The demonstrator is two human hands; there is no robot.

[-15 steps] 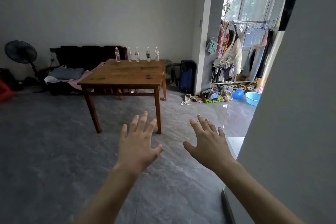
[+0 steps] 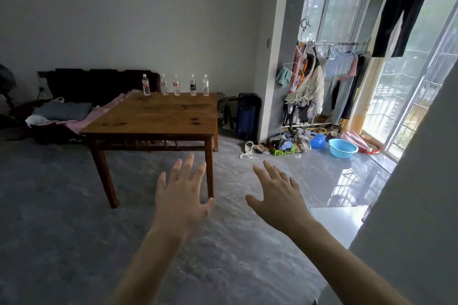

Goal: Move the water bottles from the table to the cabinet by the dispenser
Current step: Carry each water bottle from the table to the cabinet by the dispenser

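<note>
Several clear water bottles (image 2: 176, 85) stand upright in a row along the far edge of a brown wooden table (image 2: 153, 116). The leftmost bottle (image 2: 146, 84) has a red label, and one further right (image 2: 193, 85) has a dark green label. My left hand (image 2: 182, 194) is stretched out in front of me, fingers spread, empty, well short of the table's near right leg. My right hand (image 2: 277, 194) is held out beside it, also spread and empty. No cabinet or dispenser is in view.
A dark sofa (image 2: 74, 96) with bedding stands behind the table on the left. A blue suitcase (image 2: 246, 116), shoes, a clothes rack (image 2: 327, 82) and a blue basin (image 2: 342, 148) lie to the right. A wall corner (image 2: 409, 193) is close on my right.
The view has moved closer to the table and turned a little right, showing more of the window. Both hands stay held out and spread.
</note>
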